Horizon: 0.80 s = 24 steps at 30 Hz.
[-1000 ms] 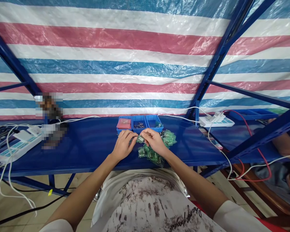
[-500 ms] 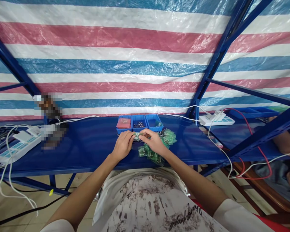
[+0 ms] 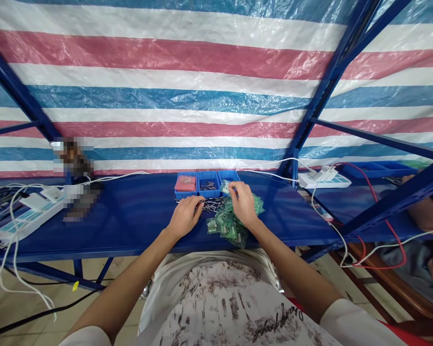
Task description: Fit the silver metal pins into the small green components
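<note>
Right hand [image 3: 244, 205] grip is pinching a green board [image 3: 225, 186] over the blue tray [image 3: 182, 194]; left hand [image 3: 184, 217] is touching loose pins [image 3: 211, 205], grip can't tell; shirt [image 3: 220, 298] script's unreadable.

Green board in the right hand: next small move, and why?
Likely drop it into the rightmost blue bin: the right hand pinches the green board over that bin's near rim, while the left hand rests on the loose pins.
</note>
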Available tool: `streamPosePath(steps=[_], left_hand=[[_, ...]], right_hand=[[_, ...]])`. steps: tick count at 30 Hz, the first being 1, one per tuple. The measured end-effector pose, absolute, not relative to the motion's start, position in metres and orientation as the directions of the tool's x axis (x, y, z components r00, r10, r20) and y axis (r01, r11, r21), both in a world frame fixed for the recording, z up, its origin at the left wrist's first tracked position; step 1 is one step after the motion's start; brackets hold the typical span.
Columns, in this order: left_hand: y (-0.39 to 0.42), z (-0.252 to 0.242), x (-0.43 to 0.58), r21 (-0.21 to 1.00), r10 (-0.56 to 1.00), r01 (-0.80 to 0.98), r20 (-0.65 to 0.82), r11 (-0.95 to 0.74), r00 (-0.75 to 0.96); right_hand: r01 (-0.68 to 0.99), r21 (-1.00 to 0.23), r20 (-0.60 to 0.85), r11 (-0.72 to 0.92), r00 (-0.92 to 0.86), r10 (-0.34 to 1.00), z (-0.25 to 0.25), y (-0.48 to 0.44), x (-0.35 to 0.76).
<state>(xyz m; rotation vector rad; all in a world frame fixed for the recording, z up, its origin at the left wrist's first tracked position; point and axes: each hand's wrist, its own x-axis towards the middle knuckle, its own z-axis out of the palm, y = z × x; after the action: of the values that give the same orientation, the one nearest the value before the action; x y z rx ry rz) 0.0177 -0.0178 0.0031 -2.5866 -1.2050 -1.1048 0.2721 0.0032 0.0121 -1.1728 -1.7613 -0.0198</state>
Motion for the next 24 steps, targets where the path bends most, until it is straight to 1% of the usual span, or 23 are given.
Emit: streamPosePath(steps=[2,5,9,12,17,24], left_hand=[[-0.018,0.004,0.018,0.194,0.641,0.714,0.634,-0.673,0.432],[-0.019,0.007,0.019,0.17,0.642,0.732,0.634,-0.66,0.432],[-0.02,0.008,0.019,0.146,0.646,0.75,0.629,-0.645,0.433],[-0.018,0.006,0.018,0.136,0.646,0.76,0.632,-0.636,0.427],[-0.018,0.004,0.018,0.11,0.649,0.762,0.61,-0.638,0.455],[-0.022,0.007,0.02,0.017,0.657,0.774,0.54,-0.633,0.526]], right_hand=[[0.762,-0.417,0.75,0.496,-0.019,0.661,0.009,0.011,0.283],[0.799,-0.392,0.763,0.456,0.006,0.646,0.004,0.021,0.296],[0.832,-0.431,0.711,0.349,0.074,0.7,-0.004,0.029,0.302],[0.833,-0.463,0.679,0.303,0.114,0.726,-0.008,0.031,0.301],[0.874,-0.419,0.665,0.245,0.112,0.739,-0.01,0.028,0.297],[0.891,-0.399,0.653,0.216,0.11,0.75,-0.007,0.024,0.294]])
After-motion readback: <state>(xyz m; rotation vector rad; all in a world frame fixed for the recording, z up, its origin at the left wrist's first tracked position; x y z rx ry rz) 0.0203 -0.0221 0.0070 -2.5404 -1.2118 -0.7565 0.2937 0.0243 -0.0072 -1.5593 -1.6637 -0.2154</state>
